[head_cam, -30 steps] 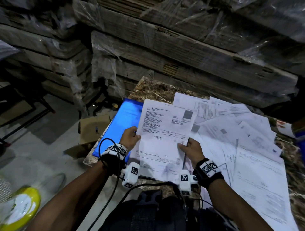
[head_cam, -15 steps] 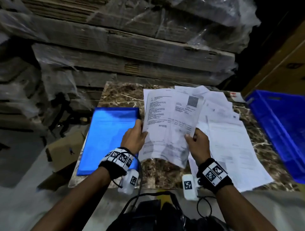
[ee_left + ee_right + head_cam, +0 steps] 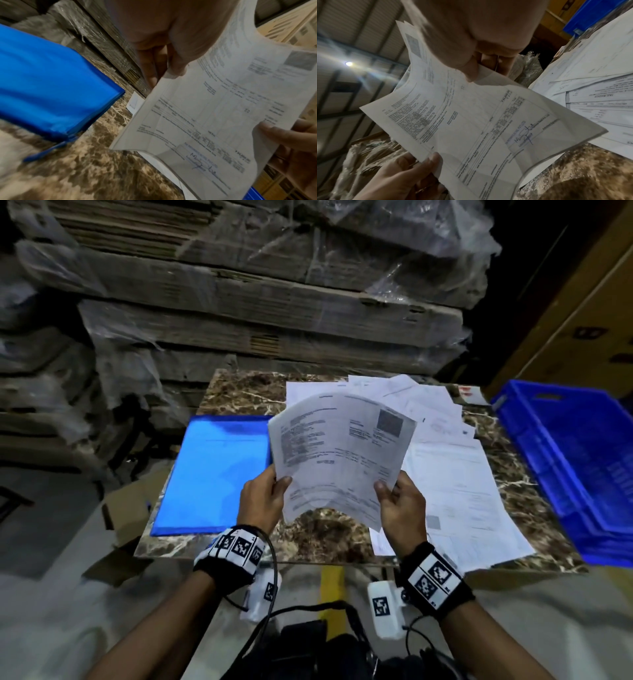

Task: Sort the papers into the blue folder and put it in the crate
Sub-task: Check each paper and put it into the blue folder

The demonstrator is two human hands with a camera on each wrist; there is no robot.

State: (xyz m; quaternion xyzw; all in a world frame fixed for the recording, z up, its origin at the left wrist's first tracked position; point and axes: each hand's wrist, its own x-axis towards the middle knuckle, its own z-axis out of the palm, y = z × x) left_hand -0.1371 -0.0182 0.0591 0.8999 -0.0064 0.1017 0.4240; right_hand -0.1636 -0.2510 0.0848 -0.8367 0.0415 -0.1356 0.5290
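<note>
Both hands hold a small stack of printed papers (image 3: 342, 453) up off the marble table (image 3: 239, 392). My left hand (image 3: 265, 498) pinches the stack's left edge, thumb on top. My right hand (image 3: 399, 501) pinches its right edge. The same stack of papers (image 3: 214, 115) fills the left wrist view, and the papers (image 3: 471, 121) show a blue stamp and signature in the right wrist view. The blue folder (image 3: 215, 474) lies closed on the table's left part, beside my left hand. More loose papers (image 3: 459, 481) are spread over the table's right part. The blue crate (image 3: 575, 467) stands at the right.
Wrapped stacks of flat cardboard (image 3: 257, 302) rise behind the table. A brown carton (image 3: 582, 313) stands behind the crate. Torn cardboard pieces (image 3: 126, 508) lie on the floor at the table's left. Cables and a dark bag (image 3: 308, 645) sit near my body.
The stack has been lifted off the table and raised toward me, held by both hands. The view has swung right, bringing the blue crate into sight.
</note>
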